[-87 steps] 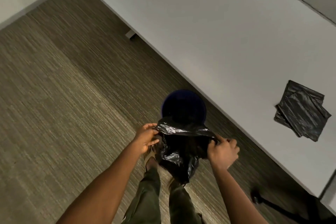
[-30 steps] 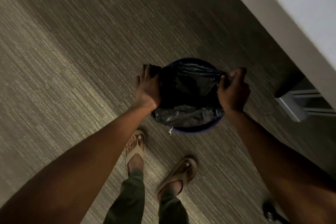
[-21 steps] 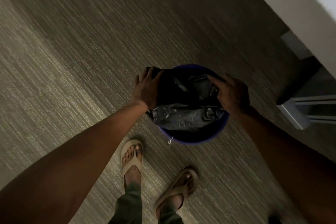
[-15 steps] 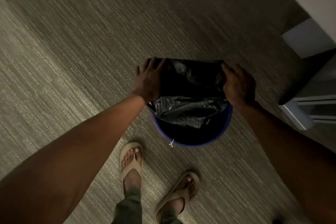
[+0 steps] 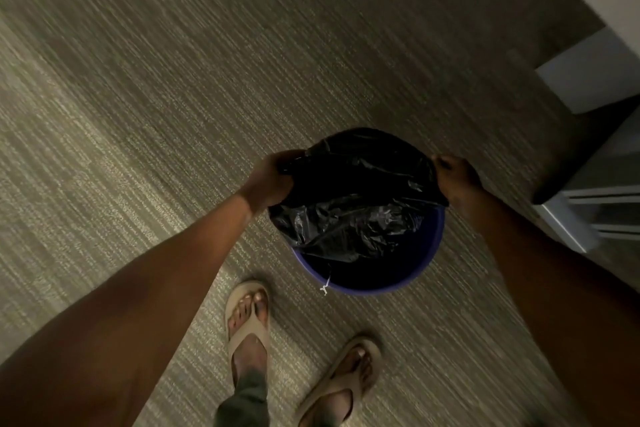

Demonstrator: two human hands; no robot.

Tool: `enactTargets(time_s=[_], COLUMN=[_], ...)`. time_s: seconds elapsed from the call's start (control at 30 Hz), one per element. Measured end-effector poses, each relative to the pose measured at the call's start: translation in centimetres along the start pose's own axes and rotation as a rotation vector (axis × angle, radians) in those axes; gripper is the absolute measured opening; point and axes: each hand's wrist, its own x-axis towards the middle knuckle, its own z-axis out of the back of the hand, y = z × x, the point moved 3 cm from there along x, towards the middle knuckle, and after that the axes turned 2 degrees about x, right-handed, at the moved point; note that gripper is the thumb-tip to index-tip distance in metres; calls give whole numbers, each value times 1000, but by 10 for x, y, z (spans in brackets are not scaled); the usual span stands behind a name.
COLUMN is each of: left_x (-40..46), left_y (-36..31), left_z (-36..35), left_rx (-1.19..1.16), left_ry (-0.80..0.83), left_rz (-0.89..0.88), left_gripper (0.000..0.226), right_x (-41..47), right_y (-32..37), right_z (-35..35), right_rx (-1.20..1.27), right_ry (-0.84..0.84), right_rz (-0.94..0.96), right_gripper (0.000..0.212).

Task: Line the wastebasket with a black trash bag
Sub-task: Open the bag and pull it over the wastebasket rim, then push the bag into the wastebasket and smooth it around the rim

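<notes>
A round blue wastebasket (image 5: pixel 420 265) stands on the carpet just ahead of my feet. A black trash bag (image 5: pixel 356 198) lies over its far half, stretched across the far rim, while the near rim shows bare blue. My left hand (image 5: pixel 273 180) grips the bag's edge at the basket's left side. My right hand (image 5: pixel 455 180) pinches the bag's edge at the right side. A small white tag (image 5: pixel 325 288) hangs at the near rim. The basket's inside is dark and hidden.
Grey-brown carpet (image 5: pixel 138 114) spreads to the left and beyond the basket. A white desk edge and its metal leg frame (image 5: pixel 585 211) stand close on the right. My sandalled feet (image 5: pixel 249 319) are planted just short of the basket.
Both hands brought the bag down from the air onto the basket, then spread its mouth and pulled it over the far rim. My fingers have closed on the bag's edges.
</notes>
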Motion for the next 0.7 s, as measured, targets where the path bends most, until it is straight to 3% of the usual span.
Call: enactTargets(time_s=[0.07,0.13,0.27,0.33,0.37,0.43,0.5,0.53,0.6,0.7], left_x=[-4,-11,-26,-30,-31,-31,-32,-30,-26,-20], left_y=[10,22,48,58,61,58,50,46,37,23], left_z=[1,-1,-11,-16,-17,-19,-19,-18,-15,-12], left_rx=[-277,-400,-533,-491,-468,-409,-376,-377,-386,-289], left_ry=[-95,-234,-412,-409,-403,-382,-334,-306,-264,-277], left_rz=[41,60,190,240,250,231,199,180,132,39], left_gripper=[48,42,21,15,17,22,25,26,26,25], right_x=[-2,-7,-25,-39,-52,-75,-90,-91,-91,-82], right_y=[-9,-19,-41,-46,-44,-38,-34,-36,-41,-45], right_z=[2,3,-8,-9,-7,-6,-17,-23,-32,-25], right_rx=[139,213,401,619,636,414,165,97,60,76], right_ry=[-96,-204,-312,-491,-613,-748,-641,-545,-422,-466], right_rz=[-45,-96,-339,-444,-424,-157,146,207,189,81], right_gripper=[33,36,56,56,52,46,43,42,40,30])
